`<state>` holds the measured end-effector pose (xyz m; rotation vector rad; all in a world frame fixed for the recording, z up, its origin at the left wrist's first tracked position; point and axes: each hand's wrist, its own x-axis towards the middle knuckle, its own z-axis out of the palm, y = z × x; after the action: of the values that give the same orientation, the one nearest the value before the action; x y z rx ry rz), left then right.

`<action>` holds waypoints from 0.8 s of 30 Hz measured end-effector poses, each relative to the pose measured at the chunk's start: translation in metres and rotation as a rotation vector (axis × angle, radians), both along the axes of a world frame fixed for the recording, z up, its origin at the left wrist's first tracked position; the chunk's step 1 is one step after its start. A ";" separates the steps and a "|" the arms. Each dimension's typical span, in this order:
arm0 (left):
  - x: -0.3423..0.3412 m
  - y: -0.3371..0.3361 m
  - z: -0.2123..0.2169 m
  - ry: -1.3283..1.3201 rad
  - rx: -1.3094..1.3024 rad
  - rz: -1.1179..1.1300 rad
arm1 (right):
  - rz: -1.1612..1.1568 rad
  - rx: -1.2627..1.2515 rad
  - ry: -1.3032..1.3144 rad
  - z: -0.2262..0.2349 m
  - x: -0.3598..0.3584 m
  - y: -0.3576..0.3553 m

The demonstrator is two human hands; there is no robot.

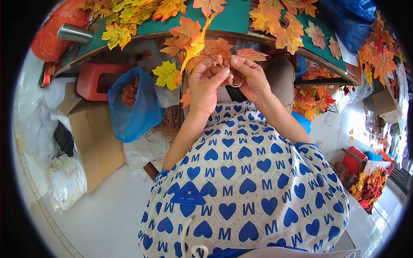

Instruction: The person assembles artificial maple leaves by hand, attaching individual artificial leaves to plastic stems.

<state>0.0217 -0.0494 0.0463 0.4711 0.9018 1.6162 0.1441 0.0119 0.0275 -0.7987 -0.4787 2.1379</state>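
Observation:
My left hand (204,88) and my right hand (254,81) meet in front of the table edge, thumbs and fingers pinched. Between them runs a thin tan stem (229,77), curled into a small loop below the fingertips. It seems to belong to a garland of artificial maple leaves (188,31) in orange and yellow, whose leaves hang just beyond and to the left of my fingers. A yellow leaf (167,75) dangles beside my left hand. Exactly how the fingertips grip the stem is partly hidden.
Several maple leaves (282,30) lie over the green tabletop (223,19). A steel flask (75,33) lies at the far left near an orange bag (56,30). Below are a red stool (92,79), a blue plastic bag (129,116) and a cardboard box (94,142).

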 end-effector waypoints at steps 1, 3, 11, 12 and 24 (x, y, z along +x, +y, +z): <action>0.000 0.000 -0.002 -0.001 -0.001 -0.002 | -0.002 -0.001 -0.001 0.001 0.000 0.000; 0.000 0.001 -0.004 0.004 -0.001 0.001 | 0.003 -0.002 -0.022 0.004 0.001 -0.001; 0.002 0.001 -0.006 0.008 -0.014 0.006 | 0.032 0.015 -0.026 0.002 0.002 -0.002; 0.002 0.001 -0.007 0.007 -0.013 0.008 | 0.034 0.019 -0.029 0.002 0.003 -0.002; 0.004 0.002 -0.022 0.087 0.040 0.099 | -0.056 0.292 -0.127 0.000 -0.002 -0.011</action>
<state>0.0255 -0.0475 0.0240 0.5356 0.9725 1.7166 0.1421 0.0008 0.0280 -0.7731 -0.8045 1.9154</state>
